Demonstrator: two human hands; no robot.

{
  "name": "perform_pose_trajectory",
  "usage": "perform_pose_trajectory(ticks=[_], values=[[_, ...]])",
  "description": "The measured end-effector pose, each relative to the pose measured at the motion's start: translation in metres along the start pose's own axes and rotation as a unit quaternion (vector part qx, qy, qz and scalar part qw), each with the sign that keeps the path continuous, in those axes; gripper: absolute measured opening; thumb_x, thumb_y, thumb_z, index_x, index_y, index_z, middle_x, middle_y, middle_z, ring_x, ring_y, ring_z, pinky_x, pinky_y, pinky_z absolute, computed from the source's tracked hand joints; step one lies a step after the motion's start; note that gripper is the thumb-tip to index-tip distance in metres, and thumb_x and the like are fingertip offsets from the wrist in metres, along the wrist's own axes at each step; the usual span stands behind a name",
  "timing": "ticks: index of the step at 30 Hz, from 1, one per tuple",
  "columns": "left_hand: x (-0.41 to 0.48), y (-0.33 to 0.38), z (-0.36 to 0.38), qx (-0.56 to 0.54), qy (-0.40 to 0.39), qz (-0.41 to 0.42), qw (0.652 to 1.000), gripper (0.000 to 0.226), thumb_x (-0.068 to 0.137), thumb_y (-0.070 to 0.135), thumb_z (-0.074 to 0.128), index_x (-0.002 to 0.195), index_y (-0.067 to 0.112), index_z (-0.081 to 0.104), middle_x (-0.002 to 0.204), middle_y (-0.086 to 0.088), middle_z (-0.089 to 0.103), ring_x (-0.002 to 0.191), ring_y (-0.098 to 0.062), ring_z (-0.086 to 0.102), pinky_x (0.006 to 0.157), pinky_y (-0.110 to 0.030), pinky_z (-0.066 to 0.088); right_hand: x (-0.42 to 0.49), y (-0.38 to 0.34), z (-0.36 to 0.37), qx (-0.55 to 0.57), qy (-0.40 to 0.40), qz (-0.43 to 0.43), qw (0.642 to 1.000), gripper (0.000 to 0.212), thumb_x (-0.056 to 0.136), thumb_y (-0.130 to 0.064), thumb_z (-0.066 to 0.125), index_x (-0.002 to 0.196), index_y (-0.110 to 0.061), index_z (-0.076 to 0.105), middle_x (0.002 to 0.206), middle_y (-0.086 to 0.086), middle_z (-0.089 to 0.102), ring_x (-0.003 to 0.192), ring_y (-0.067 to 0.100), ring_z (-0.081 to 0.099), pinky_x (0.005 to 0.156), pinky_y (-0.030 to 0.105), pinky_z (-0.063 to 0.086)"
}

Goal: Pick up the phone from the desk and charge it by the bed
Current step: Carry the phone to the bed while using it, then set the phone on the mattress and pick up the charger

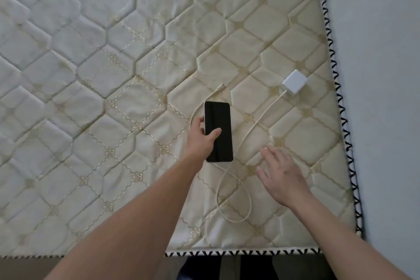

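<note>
A black phone (221, 120) with a dark screen is held over the bare quilted mattress (113, 75). My left hand (202, 137) grips its left edge, thumb across the screen. A white charger block (294, 81) lies to the right on the mattress. Its white cable (256, 124) runs down, loops near the bed's front edge and passes under the phone; the free plug end (221, 86) lies just above the phone. My right hand (281, 175) hovers open with fingers spread, right of the phone and close to the cable.
A black-and-white stitched trim (341, 107) marks the mattress's right and front edges. A pale wall (381, 75) runs along the right side. Dark floor and my legs (227, 268) show below the front edge.
</note>
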State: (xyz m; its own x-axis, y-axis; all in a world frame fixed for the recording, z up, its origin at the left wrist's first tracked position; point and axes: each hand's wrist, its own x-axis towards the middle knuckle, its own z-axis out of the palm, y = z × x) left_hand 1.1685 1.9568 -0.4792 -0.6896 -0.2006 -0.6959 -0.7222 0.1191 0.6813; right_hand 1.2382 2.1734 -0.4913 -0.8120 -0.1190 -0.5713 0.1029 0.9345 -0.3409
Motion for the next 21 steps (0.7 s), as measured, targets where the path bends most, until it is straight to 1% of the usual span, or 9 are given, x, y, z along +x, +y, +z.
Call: perform_pose_trajectory(ticks=[2, 3, 6, 9, 10, 12, 14, 17, 21], values=[[0.020, -0.008, 0.007, 0.000, 0.005, 0.011, 1.000, 0.035, 0.092, 0.018, 0.068, 0.121, 0.022, 0.049, 0.107, -0.005, 0.068, 0.089, -0.015, 0.067, 0.074, -0.035, 0.059, 0.014, 0.005, 0.013, -0.027, 0.005, 0.004, 1.000, 0.062, 0.097, -0.046, 0.041, 0.153, -0.029, 0.022, 0.165, 0.000, 0.014, 0.150, 0.022, 0.014, 0.121, 0.044, 0.021], [0.028, -0.012, 0.009, 0.002, 0.007, 0.015, 1.000, 0.035, 0.091, 0.018, 0.069, 0.120, 0.021, 0.050, 0.108, -0.005, 0.069, 0.090, -0.015, 0.068, 0.076, -0.036, 0.059, 0.019, 0.006, 0.019, -0.043, 0.016, 0.005, 0.999, 0.065, 0.096, -0.048, 0.040, 0.154, -0.032, 0.017, 0.166, -0.002, 0.010, 0.152, 0.022, 0.009, 0.121, 0.046, 0.019], [0.042, -0.025, 0.016, 0.017, 0.027, 0.030, 0.999, 0.033, 0.088, 0.023, 0.071, 0.116, 0.026, 0.053, 0.106, 0.002, 0.070, 0.096, -0.014, 0.068, 0.086, -0.042, 0.058, 0.025, 0.007, 0.035, -0.094, 0.070, 0.013, 0.993, 0.071, 0.091, -0.056, 0.032, 0.156, -0.034, 0.012, 0.166, 0.000, 0.010, 0.152, 0.026, 0.011, 0.118, 0.054, 0.019], [0.039, -0.031, 0.022, 0.096, 0.078, 0.090, 0.988, 0.027, 0.088, 0.029, 0.071, 0.109, 0.027, 0.054, 0.102, 0.008, 0.062, 0.097, -0.011, 0.060, 0.086, -0.031, 0.053, 0.023, 0.008, 0.051, -0.117, 0.085, 0.015, 0.989, 0.071, 0.093, -0.056, 0.027, 0.157, -0.032, 0.007, 0.167, 0.001, 0.006, 0.153, 0.027, 0.006, 0.120, 0.059, 0.012], [0.037, -0.031, 0.024, 0.132, 0.095, 0.108, 0.981, 0.028, 0.088, 0.030, 0.071, 0.110, 0.025, 0.055, 0.103, 0.007, 0.058, 0.097, -0.011, 0.056, 0.086, -0.028, 0.049, 0.023, 0.009, 0.052, -0.119, 0.088, 0.014, 0.989, 0.071, 0.094, -0.056, 0.027, 0.157, -0.032, 0.005, 0.167, 0.001, 0.004, 0.153, 0.027, 0.003, 0.120, 0.060, 0.012], [0.036, -0.031, 0.024, 0.196, 0.117, 0.122, 0.966, 0.037, 0.087, 0.036, 0.072, 0.116, 0.020, 0.056, 0.107, 0.004, 0.049, 0.097, -0.013, 0.050, 0.087, -0.025, 0.043, 0.024, 0.011, 0.053, -0.119, 0.087, 0.010, 0.989, 0.071, 0.094, -0.057, 0.026, 0.157, -0.032, 0.004, 0.167, 0.000, 0.001, 0.153, 0.027, 0.000, 0.120, 0.060, 0.012], [0.037, -0.033, 0.022, 0.242, 0.129, 0.136, 0.952, 0.045, 0.085, 0.042, 0.073, 0.119, 0.018, 0.055, 0.110, 0.002, 0.045, 0.098, -0.015, 0.049, 0.088, -0.027, 0.046, 0.024, 0.012, 0.052, -0.118, 0.080, 0.012, 0.990, 0.072, 0.094, -0.058, 0.026, 0.157, -0.032, 0.002, 0.167, -0.001, -0.001, 0.153, 0.026, -0.001, 0.120, 0.060, 0.012], [0.038, -0.035, 0.019, 0.285, 0.143, 0.156, 0.935, 0.052, 0.083, 0.049, 0.073, 0.121, 0.019, 0.053, 0.113, 0.002, 0.046, 0.103, -0.020, 0.051, 0.091, -0.034, 0.049, 0.025, 0.011, 0.051, -0.122, 0.075, 0.014, 0.990, 0.072, 0.094, -0.060, 0.024, 0.156, -0.032, 0.001, 0.167, -0.001, -0.002, 0.153, 0.026, -0.002, 0.120, 0.060, 0.013], [0.038, -0.032, 0.012, 0.319, 0.131, 0.171, 0.923, 0.056, 0.084, 0.049, 0.071, 0.126, 0.017, 0.053, 0.117, -0.001, 0.050, 0.106, -0.021, 0.054, 0.094, -0.033, 0.047, 0.025, 0.010, 0.049, -0.124, 0.071, 0.019, 0.989, 0.072, 0.093, -0.061, 0.022, 0.156, -0.033, 0.003, 0.167, -0.001, 0.000, 0.154, 0.026, 0.000, 0.120, 0.059, 0.014]])
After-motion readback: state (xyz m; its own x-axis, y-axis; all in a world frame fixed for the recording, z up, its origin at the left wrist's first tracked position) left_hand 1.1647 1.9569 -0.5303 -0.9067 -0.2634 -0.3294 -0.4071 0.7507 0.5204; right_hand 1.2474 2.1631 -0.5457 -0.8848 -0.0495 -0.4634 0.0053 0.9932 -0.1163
